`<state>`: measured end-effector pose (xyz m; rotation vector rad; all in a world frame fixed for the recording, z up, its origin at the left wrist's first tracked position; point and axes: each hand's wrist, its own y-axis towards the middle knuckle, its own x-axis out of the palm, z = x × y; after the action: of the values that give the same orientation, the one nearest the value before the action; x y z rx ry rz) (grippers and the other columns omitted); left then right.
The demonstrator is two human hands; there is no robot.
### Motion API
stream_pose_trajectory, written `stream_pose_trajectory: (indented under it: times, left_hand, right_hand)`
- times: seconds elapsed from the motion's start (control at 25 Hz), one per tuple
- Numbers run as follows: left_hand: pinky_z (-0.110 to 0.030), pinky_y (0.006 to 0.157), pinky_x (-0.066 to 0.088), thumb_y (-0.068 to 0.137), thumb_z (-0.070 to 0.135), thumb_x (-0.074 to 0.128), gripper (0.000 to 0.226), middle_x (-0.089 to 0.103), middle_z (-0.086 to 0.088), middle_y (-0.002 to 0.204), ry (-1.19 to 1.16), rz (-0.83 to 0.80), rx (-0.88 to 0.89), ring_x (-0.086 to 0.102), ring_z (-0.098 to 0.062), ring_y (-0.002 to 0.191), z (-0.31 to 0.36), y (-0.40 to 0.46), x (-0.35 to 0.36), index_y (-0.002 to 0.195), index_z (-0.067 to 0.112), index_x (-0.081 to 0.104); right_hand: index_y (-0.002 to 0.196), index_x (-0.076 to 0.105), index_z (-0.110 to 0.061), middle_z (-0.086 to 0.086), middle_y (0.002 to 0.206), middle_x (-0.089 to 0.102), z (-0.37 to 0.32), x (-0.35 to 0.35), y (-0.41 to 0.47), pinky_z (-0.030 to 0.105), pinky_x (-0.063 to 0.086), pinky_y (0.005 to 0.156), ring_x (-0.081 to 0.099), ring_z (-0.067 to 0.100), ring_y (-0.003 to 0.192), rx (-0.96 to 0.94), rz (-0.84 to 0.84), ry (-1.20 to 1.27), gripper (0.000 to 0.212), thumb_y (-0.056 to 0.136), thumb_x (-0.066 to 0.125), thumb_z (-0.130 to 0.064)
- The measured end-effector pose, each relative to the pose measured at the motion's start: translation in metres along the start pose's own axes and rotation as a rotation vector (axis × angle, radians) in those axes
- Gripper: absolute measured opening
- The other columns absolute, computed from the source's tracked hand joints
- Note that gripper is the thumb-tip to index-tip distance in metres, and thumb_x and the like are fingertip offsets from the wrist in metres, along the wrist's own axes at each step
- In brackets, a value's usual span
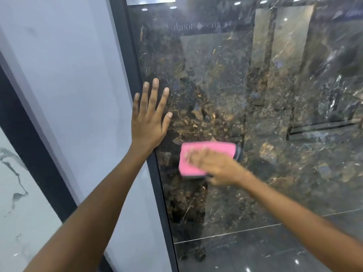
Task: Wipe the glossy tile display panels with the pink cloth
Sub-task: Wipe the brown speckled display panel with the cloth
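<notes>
Right hand (214, 166) flat on pink cloth (198, 160) (blurred), long axis horizontal against dark panel (275, 134); left hand (149, 122) splayed flat, bracing panel edge just left.

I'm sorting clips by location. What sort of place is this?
Probably a tile showroom: a tall glossy dark marble-look panel in a dark frame, pale panels beside it, and ceiling spotlights mirrored in its surface. The right hand presses a pink cloth on it.

Both forearms are bare to each hand (149, 122), no sleeves visible.
</notes>
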<state>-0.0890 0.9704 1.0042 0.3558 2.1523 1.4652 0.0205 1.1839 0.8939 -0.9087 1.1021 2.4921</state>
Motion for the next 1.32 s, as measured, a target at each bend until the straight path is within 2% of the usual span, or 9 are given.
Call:
stream_pose_trajectory:
  times: [0.24,0.4,0.48,0.68,0.8,0.92,1.16,1.24,1.32]
  left_hand:
    - [-0.039,0.121,-0.004,0.103,0.032,0.036,0.057,0.019,-0.019,0.160,-0.058,-0.003,-0.122,0.006,-0.031,0.149,0.018,-0.023,0.003,0.154,0.012,0.021]
    - [-0.037,0.122,-0.008,0.103,0.035,0.029,0.059,0.013,-0.016,0.160,-0.018,-0.054,-0.180,-0.014,-0.017,0.150,0.031,-0.077,0.016,0.155,0.010,0.013]
    - [-0.036,0.121,-0.009,0.105,0.040,0.016,0.058,0.011,-0.015,0.158,0.033,-0.066,-0.141,-0.016,-0.017,0.149,0.028,-0.086,0.023,0.156,0.014,0.005]
    - [-0.038,0.121,-0.007,0.105,0.037,0.018,0.059,0.014,-0.018,0.156,0.030,-0.005,-0.124,-0.015,-0.016,0.149,0.027,-0.088,0.028,0.156,0.011,0.004]
    - [-0.038,0.121,-0.006,0.105,0.036,0.019,0.057,0.017,-0.019,0.155,0.035,0.009,-0.125,-0.014,-0.016,0.149,0.025,-0.089,0.030,0.153,0.007,0.015]
    - [-0.038,0.121,-0.006,0.105,0.036,0.017,0.058,0.016,-0.017,0.156,0.022,0.025,-0.112,-0.013,-0.016,0.150,0.024,-0.091,0.033,0.156,0.016,-0.001]
    - [-0.038,0.122,-0.002,0.103,0.031,0.017,0.056,0.005,-0.009,0.163,-0.057,0.056,-0.107,-0.008,-0.013,0.150,0.024,-0.094,0.032,0.155,0.013,0.013]
    - [-0.039,0.122,0.000,0.103,0.032,0.015,0.056,-0.007,0.001,0.165,-0.111,0.070,-0.074,-0.004,-0.015,0.151,0.022,-0.093,0.030,0.157,0.017,0.008]
    - [-0.039,0.122,0.001,0.103,0.030,0.018,0.056,-0.001,-0.004,0.165,-0.119,0.065,-0.074,-0.003,-0.015,0.151,0.022,-0.092,0.029,0.156,0.014,0.013]
  right_hand:
    - [0.149,0.032,-0.013,0.015,0.151,0.036,0.055,-0.033,-0.009,0.039,0.010,0.120,0.020,0.029,0.146,0.701,0.507,-0.032,0.084,0.071,0.062,-0.013]
    - [0.147,0.031,-0.015,0.004,0.149,0.043,-0.024,0.032,-0.069,0.037,0.003,0.122,0.011,0.016,0.148,-0.010,-0.120,-0.182,0.092,0.063,0.068,-0.017]
    - [0.143,0.035,-0.014,0.002,0.149,0.041,0.000,0.011,-0.065,0.037,0.010,0.121,0.010,0.017,0.148,-0.076,-0.063,-0.179,0.081,0.068,0.064,-0.026]
    - [0.140,0.040,-0.004,0.014,0.150,0.035,0.061,-0.037,-0.022,0.043,0.016,0.117,0.021,0.025,0.142,0.723,0.525,-0.106,0.074,0.072,0.066,-0.014]
    - [0.135,0.043,-0.008,0.013,0.142,0.047,-0.006,0.034,-0.039,0.044,0.026,0.113,0.034,0.023,0.136,0.360,0.310,-0.053,0.086,0.057,0.077,-0.006]
    - [0.150,0.022,-0.006,0.005,0.155,0.030,-0.058,0.068,-0.071,0.037,0.001,0.122,0.005,0.019,0.149,-0.187,-0.072,-0.144,0.092,0.068,0.063,-0.006]
    - [0.139,0.045,-0.010,0.005,0.152,0.031,0.022,-0.010,0.031,0.047,0.019,0.116,0.012,0.020,0.146,0.564,0.512,-0.021,0.064,0.078,0.063,-0.013]
    - [0.138,0.043,-0.010,0.009,0.150,0.032,-0.011,0.028,0.028,0.047,0.037,0.106,0.023,0.023,0.142,0.375,0.428,-0.050,0.073,0.070,0.068,-0.010]
    - [0.143,0.042,-0.011,0.008,0.152,0.036,-0.075,0.088,-0.018,0.043,0.029,0.115,0.019,0.025,0.145,-0.003,0.019,-0.093,0.086,0.064,0.076,-0.009]
